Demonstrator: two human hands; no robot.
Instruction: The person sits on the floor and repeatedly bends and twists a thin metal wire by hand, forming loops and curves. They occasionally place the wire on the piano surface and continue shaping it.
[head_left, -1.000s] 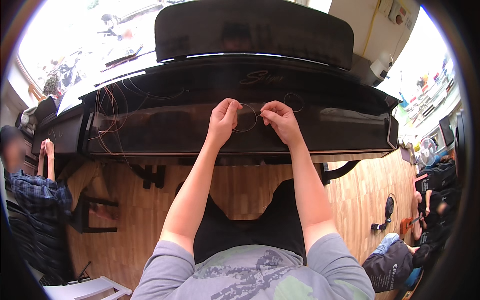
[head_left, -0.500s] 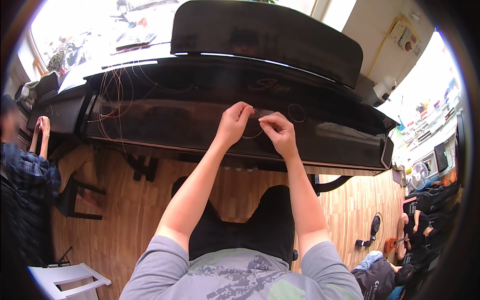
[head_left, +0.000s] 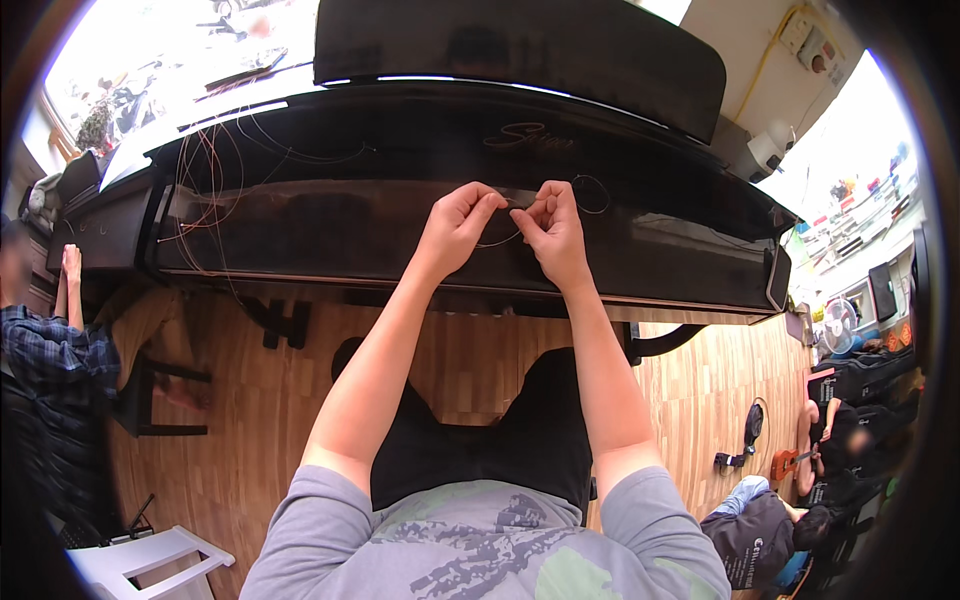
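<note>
1. Left hand (head_left: 458, 222): raised over the closed front of a black piano (head_left: 420, 215), fingers curled, thumb and forefinger pinched together on a thin wire (head_left: 497, 239).
2. Right hand (head_left: 549, 228): just beside the left, fingers bunched, fingertips also pinched on the wire. The two pinch points nearly touch above the piano's glossy lid.
3. Wire: very thin and pale. It sags in a short loop below and between the two hands. A further curl of it rises to the right of the right hand, over the dark piano surface. Where its ends run cannot be made out.
4. Both forearms come up from the lower edge. The person wears a grey printed shirt (head_left: 480, 540) and dark shorts and sits facing the piano.
5. Loose strands of reddish and pale wire (head_left: 205, 190) hang in a tangle over the piano's left end, well apart from the hands.
6. Raised lid panel (head_left: 520, 50) stands at the top of the view, behind the hands.
7. Floor (head_left: 230, 440): light wood planks under the piano.
8. Left edge: another person in a blue checked sleeve (head_left: 50, 350), one hand raised against the piano's end.
9. Lower left: white plastic stool (head_left: 150, 560).
10. Right edge: a seated person in dark clothes (head_left: 840, 440) near a small fan (head_left: 838, 325); another person sits low beside them (head_left: 750, 530).
</note>
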